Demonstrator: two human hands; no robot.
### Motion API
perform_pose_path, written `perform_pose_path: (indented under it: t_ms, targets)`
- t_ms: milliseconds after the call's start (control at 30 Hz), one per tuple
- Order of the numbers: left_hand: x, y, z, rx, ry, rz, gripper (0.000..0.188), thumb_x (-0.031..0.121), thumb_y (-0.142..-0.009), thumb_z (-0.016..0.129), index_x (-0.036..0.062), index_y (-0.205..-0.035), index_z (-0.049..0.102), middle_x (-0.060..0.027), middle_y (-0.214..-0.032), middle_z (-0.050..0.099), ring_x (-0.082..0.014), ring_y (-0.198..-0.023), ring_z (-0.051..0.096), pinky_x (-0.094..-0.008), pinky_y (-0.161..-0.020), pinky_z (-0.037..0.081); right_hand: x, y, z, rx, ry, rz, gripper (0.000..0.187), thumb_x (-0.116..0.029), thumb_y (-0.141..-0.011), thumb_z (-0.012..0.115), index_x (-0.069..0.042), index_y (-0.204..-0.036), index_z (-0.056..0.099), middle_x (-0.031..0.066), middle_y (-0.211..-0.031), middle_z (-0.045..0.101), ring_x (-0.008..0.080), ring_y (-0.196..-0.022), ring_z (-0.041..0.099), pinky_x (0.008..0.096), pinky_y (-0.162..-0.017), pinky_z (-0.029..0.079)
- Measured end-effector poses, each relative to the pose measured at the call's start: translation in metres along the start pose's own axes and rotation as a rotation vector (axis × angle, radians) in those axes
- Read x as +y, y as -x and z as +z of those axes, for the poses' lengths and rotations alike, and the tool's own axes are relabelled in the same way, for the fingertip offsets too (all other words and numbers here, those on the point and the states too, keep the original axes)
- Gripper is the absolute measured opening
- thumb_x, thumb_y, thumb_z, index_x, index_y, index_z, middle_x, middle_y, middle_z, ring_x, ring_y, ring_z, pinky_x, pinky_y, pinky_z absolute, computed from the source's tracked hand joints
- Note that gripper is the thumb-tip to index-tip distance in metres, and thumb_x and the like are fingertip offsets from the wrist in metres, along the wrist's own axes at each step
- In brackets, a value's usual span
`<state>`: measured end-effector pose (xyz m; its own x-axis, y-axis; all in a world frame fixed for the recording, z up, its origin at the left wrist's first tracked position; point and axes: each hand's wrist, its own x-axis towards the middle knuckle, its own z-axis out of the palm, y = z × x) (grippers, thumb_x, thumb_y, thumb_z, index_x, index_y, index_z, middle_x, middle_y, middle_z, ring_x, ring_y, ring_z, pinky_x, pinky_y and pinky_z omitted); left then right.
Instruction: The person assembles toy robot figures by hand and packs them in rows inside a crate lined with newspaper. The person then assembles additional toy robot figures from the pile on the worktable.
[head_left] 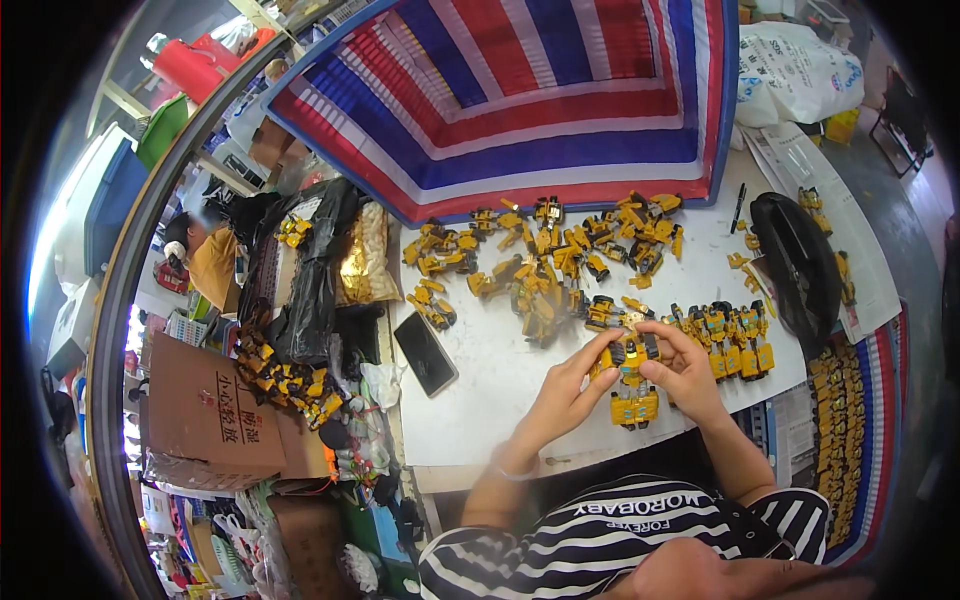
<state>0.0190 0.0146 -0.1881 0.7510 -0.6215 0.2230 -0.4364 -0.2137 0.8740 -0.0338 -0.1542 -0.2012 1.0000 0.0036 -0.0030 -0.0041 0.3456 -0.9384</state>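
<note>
Just above the table's near edge, a yellow toy robot (634, 408) with black and grey parts is held between my two hands. My left hand (572, 388) grips it from the left, thumb and fingers closed on its side. From the right, my right hand (688, 372) has its thumb on the front and its fingers curled over the top. Close by my right hand, several similar toy robots (735, 340) stand in a packed row. Beyond my hands lies a loose heap of yellow toy pieces (590, 245), partly blurred.
A large crate lined with striped cloth (560, 172) stands at the table's far side. A phone (425, 355) lies left, a black pouch (797, 265) and pen (739, 207) right. Lower right, another striped crate (880, 400) holds rows of toys. A cardboard box (210, 410) sits left.
</note>
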Motion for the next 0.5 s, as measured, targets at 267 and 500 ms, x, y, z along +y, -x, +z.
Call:
perform_pose_path:
  t_ms: [267, 500]
  targets:
    - [0.005, 0.001, 0.043, 0.315, 0.652, -0.208, 0.03, 0.011, -0.086, 0.041, 0.0053, -0.115, 0.038, -0.0052, -0.09, 0.052, -0.0031, -0.072, 0.046, -0.0168, -0.061, 0.037, 0.012, 0.002, 0.004, 0.06, -0.029, -0.082, 0.051, -0.005, -0.074, 0.06, 0.002, -0.118, 0.036, 0.01, -0.101, 0.054, 0.0124, -0.09, 0.052, 0.023, -0.079, 0.041]
    - [-0.005, 0.01, 0.059, 0.324, 0.644, -0.198, 0.041, 0.01, -0.085, 0.044, 0.0045, -0.12, 0.024, -0.0114, -0.096, 0.052, -0.0109, -0.085, 0.05, -0.0218, -0.072, 0.041, 0.02, -0.001, -0.001, 0.061, 0.02, -0.12, 0.052, -0.013, -0.079, 0.056, 0.003, -0.122, 0.032, 0.01, -0.107, 0.051, 0.0121, -0.093, 0.05, 0.0225, -0.081, 0.039]
